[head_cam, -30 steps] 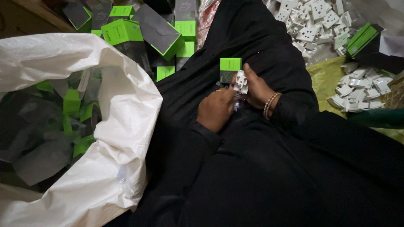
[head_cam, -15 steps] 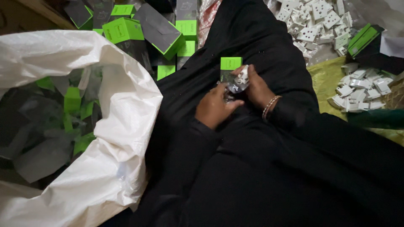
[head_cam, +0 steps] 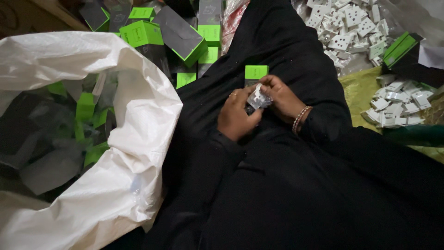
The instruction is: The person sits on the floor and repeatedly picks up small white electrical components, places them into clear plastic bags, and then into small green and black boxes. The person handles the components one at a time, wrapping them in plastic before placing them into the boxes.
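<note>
white plastic part (head_cam: 257, 98), matt black cloth (head_cam: 286, 185)

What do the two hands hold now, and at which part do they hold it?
Both hands hold one small white plastic part over a green and grey box. The left hand grips its left edge, the right hand its right edge.

White plug (head_cam: 257, 98) between the hands, a box (head_cam: 255, 73) with a bright green flap just at twelve o'clock of it. Black robe (head_cam: 296, 185) all over the lap. White sack (head_cam: 134, 139) at nine o'clock, green and dark grey inside. Grey-and-green boxes (head_cam: 180, 39) at eleven; white parts (head_cam: 351, 23) at one; yellow-green cloth (head_cam: 358, 90) at three.
</note>
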